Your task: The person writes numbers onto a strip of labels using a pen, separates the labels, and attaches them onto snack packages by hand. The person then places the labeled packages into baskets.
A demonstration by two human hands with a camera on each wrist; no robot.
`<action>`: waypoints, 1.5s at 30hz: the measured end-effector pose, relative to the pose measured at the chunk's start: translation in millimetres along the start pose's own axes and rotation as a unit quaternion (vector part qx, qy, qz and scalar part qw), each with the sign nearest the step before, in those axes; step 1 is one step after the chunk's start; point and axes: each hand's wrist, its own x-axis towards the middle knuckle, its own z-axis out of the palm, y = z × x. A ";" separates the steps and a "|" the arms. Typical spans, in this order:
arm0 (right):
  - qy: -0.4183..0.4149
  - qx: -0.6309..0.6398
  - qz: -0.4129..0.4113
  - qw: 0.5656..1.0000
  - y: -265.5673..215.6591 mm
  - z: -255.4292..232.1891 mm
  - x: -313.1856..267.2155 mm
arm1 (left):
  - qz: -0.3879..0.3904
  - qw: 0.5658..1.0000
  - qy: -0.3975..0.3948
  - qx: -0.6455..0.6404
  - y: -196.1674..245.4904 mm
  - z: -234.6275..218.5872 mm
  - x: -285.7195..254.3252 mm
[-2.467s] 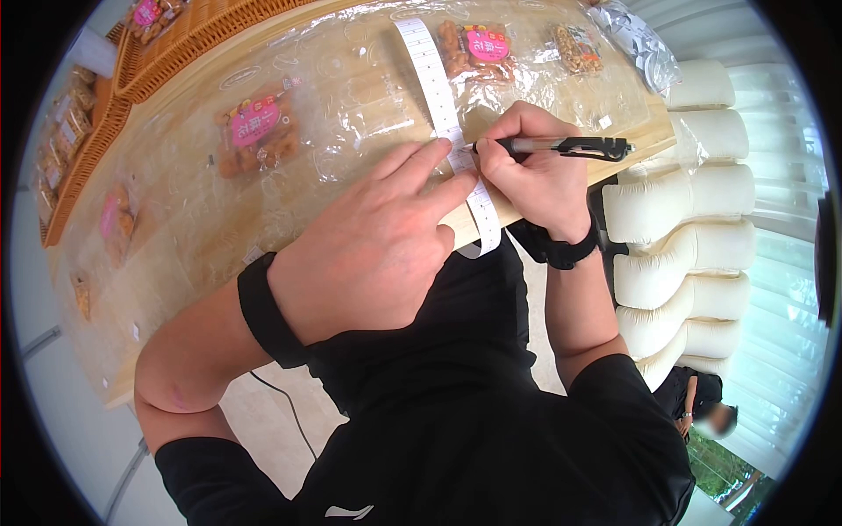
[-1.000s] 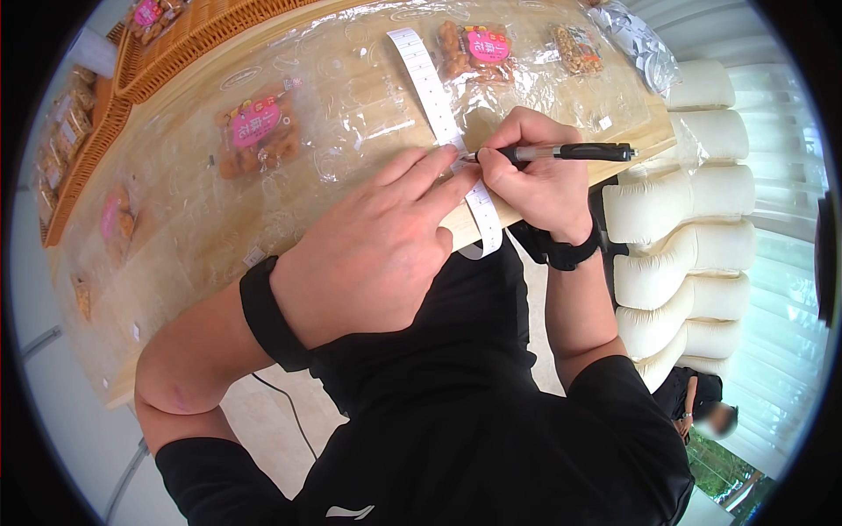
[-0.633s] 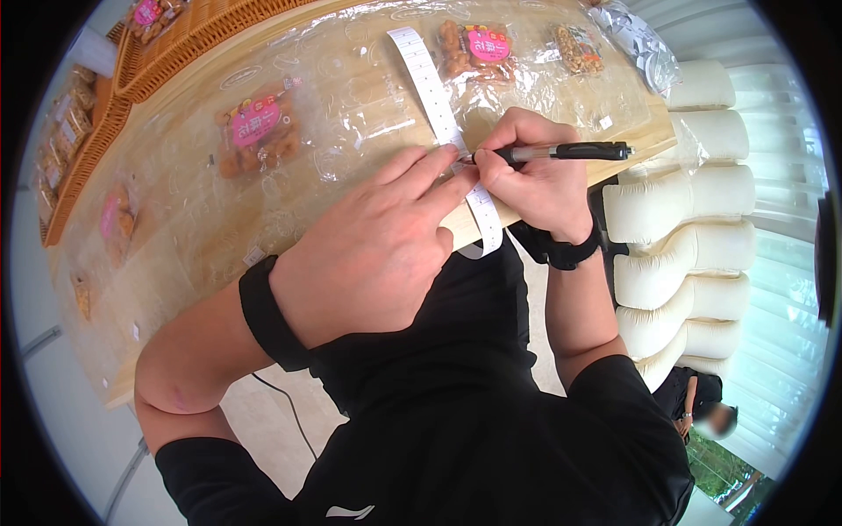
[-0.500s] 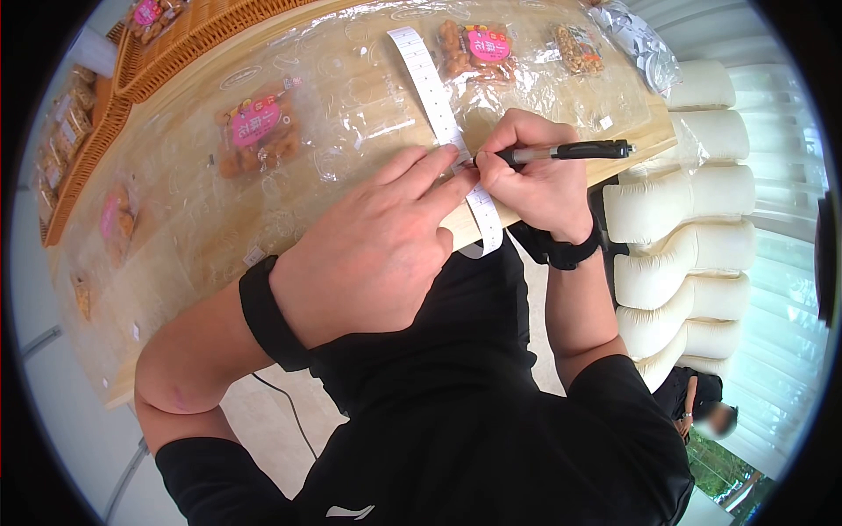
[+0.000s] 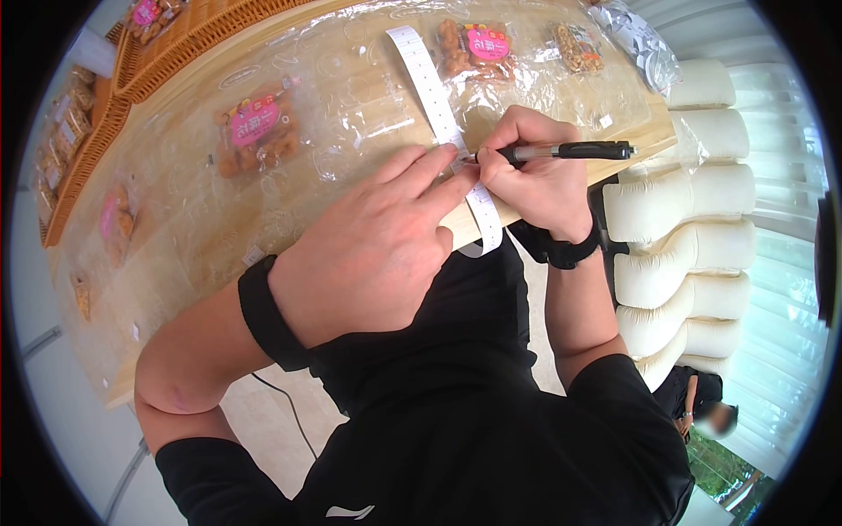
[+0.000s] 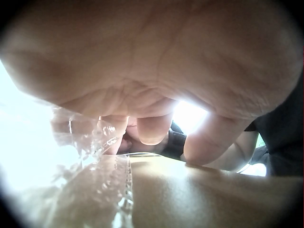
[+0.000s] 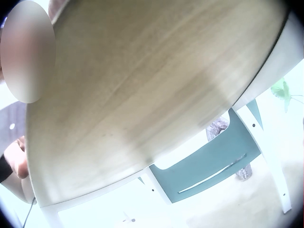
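Note:
A long white paper strip (image 5: 423, 83) with printed marks lies across the wooden table (image 5: 333, 210) on a clear plastic sheet, its lower end curling over the near edge. My left hand (image 5: 360, 250) rests flat over it, fingertips pressing the strip down. In the left wrist view the left palm (image 6: 152, 61) arches above the tabletop, with fingertips touching down. My right hand (image 5: 539, 180) pinches a black-and-clear pen (image 5: 570, 151), lying nearly level in the head view, its tip at the strip beside the left fingers. The right wrist view shows mainly bare wood.
Bagged snacks with pink labels, one at the left (image 5: 256, 123) and one beyond the strip (image 5: 481, 48), lie on the table. A smaller nut bag (image 5: 579, 48) and a silver bag (image 5: 636, 44) are farther right. Wicker baskets (image 5: 167, 74) stand at the far left, cream cushions (image 5: 680, 210) at the right.
The strip's upper end has shifted slightly left. The pen tip has moved slightly down toward me, and its rear has made small wobbles. The left hand has hardly moved.

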 end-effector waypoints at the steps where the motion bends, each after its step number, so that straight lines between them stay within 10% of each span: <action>1: -0.002 -0.005 0.002 1.000 -0.5 -0.5 0.0 | 0.000 1.000 0.000 0.000 0.0 -0.3 0.1; 29: 0.007 0.158 0.064 0.985 -8.2 -2.9 -0.8 | 0.008 1.000 -0.006 -0.020 0.7 -0.7 1.0; 45: 0.001 0.031 0.042 0.999 -1.4 0.4 -0.4 | -0.009 1.000 -0.006 -0.002 0.6 -2.8 -0.7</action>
